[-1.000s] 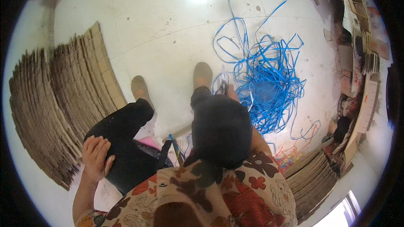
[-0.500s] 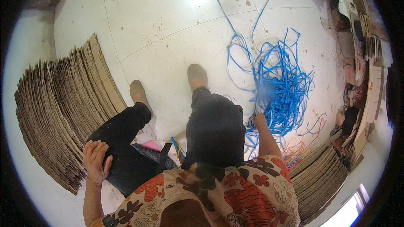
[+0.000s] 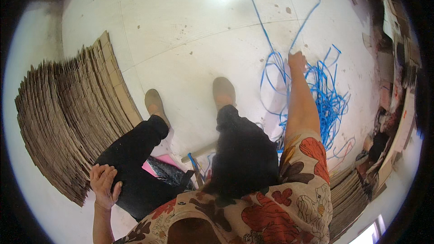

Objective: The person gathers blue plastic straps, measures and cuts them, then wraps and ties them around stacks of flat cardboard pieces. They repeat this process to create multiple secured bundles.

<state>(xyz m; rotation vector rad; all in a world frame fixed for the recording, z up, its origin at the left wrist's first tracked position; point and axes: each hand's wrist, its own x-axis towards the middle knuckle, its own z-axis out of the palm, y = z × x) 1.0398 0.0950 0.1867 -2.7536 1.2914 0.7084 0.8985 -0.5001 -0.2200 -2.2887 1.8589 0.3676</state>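
My left hand [image 3: 105, 186] rests with its fingers loosely spread against the bent left knee of my black trousers [image 3: 135, 153], holding nothing. My right arm stretches forward over a loose tangle of blue plastic strapping [image 3: 332, 104] on the floor. At the tangle's far side my right hand [image 3: 297, 61] is closed on a strand of blue strap, whose free part runs from the fingers away across the floor and bends near its end. The fingertips themselves are partly hidden by the back of the hand. Another blue strand loops just left of the hand.
A long row of stacked flat cardboard [image 3: 74, 117] stands on the left. More cardboard [image 3: 350, 194] lies at the lower right, with clutter [image 3: 377, 140] along the right wall. Between my legs are a pink item [image 3: 169, 159] and a dark plastic bag [image 3: 165, 171]. My shoes [image 3: 224, 91] stand on the pale floor.
My right hand has moved from the near edge of the blue tangle forward to its far side, and the arm has straightened. My left hand stays on the knee.
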